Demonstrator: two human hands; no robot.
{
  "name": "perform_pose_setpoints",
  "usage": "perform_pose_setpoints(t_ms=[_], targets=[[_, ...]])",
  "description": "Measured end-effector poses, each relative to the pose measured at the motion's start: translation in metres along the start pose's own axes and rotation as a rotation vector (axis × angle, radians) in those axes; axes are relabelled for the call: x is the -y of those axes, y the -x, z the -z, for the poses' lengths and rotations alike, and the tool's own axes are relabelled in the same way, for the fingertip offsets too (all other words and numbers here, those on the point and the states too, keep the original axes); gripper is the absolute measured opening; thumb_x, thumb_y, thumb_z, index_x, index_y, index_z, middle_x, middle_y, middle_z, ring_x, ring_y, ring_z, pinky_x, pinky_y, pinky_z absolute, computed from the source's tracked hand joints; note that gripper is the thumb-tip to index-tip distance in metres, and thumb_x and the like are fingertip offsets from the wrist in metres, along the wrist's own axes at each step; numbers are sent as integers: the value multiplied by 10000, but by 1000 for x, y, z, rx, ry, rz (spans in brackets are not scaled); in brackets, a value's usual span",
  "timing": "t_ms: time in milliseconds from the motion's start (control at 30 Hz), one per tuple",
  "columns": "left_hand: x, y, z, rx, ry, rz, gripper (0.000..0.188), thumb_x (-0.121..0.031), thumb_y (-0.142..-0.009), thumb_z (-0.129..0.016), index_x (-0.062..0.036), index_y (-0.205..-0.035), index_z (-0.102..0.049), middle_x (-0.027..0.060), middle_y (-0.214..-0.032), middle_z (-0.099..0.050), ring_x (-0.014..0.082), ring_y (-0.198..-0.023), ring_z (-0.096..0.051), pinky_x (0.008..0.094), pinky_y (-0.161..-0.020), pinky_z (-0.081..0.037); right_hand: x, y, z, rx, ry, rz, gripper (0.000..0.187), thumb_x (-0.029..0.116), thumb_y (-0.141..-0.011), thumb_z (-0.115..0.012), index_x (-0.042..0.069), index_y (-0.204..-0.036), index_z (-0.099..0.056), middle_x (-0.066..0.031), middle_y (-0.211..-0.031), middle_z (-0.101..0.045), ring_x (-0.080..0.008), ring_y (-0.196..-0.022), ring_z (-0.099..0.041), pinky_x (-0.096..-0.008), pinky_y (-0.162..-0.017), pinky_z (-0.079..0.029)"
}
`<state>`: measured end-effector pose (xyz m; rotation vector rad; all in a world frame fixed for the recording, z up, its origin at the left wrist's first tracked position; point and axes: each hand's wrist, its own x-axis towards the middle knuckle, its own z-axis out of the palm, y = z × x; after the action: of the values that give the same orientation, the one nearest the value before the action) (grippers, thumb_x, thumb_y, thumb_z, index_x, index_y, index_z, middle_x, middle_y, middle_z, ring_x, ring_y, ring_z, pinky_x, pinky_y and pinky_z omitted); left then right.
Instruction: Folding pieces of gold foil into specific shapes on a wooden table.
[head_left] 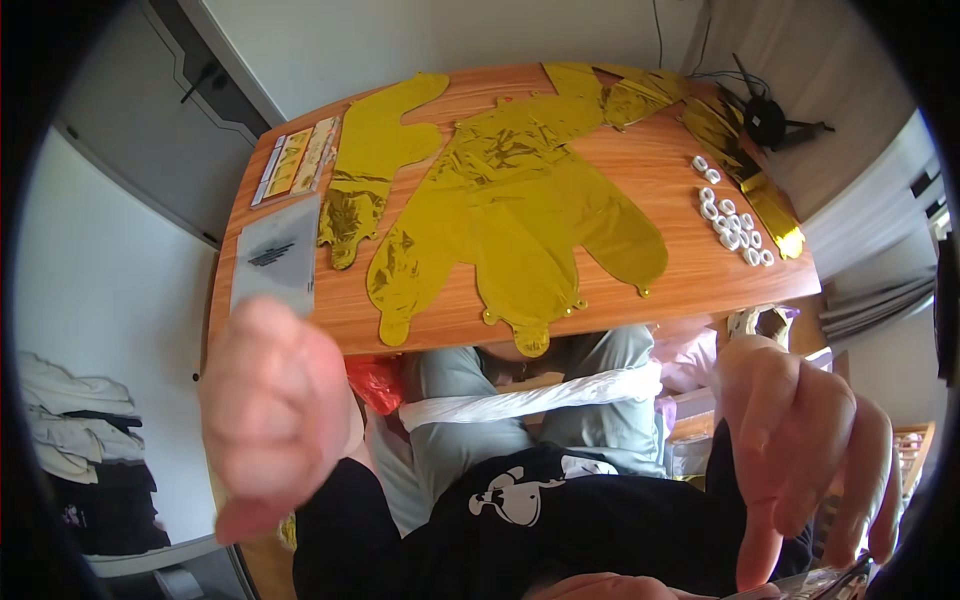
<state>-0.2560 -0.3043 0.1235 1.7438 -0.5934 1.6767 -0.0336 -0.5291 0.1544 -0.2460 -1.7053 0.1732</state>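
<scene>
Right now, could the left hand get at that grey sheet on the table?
Probably yes: the left hand is raised on the same side as the grey sheet, and the gold foil beside it leaves most of it uncovered. Blur hides whether the hand holds anything.

I have the table [700, 285] across the upper middle of the frame, the large foil sheet [520, 200] at its centre. Left of that I see the smaller foil sheet [375, 150]; farther left lie the cards [295, 162], with the plastic sleeve [255, 220] below them. More foil [640, 97] lies toward the table's upper right. The rings [730, 240] sit near its right end, below the router [765, 122]. My left hand [275, 410] is lower left, my right hand [800, 440] lower right, the legs [460, 385] between.
</scene>
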Motion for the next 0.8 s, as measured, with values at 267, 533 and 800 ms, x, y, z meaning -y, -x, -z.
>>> perform_pose_setpoints(t_ms=[267,533,800], targets=[[-55,27,-7,-172,3,-53,503,-513,-1033,-439,-242,-610,-453,-92,-621,-337,88,-565,-330,289,-650,-283,38,9,-19,-12,-36,11,499,169,-712,-955,195,-1163,-740,36,-1269,-648,-118,-1189,-616,-318,-1018,-543],[-101,11,-7,-65,151,329,335,-440,-889,-743,-243,-773,-498,-89,-768,-456,104,-758,-401,324,-750,-298,26,16,-33,-84,-170,-213,656,-8,-733,-906,157,-1293,-607,-4,-1170,-682,-166,-1040,-659,-287,-801,-553],[-73,-40,-25,630,197,450,224,-241,-977,-667,-49,-1002,-780,122,-1012,-734,176,-892,-703,280,-720,-579,30,141,-23,-311,112,-340,758,214,-741,-940,62,-1327,-483,-224,-1082,-683,-391,-1000,-709,-523,-860,-597]])
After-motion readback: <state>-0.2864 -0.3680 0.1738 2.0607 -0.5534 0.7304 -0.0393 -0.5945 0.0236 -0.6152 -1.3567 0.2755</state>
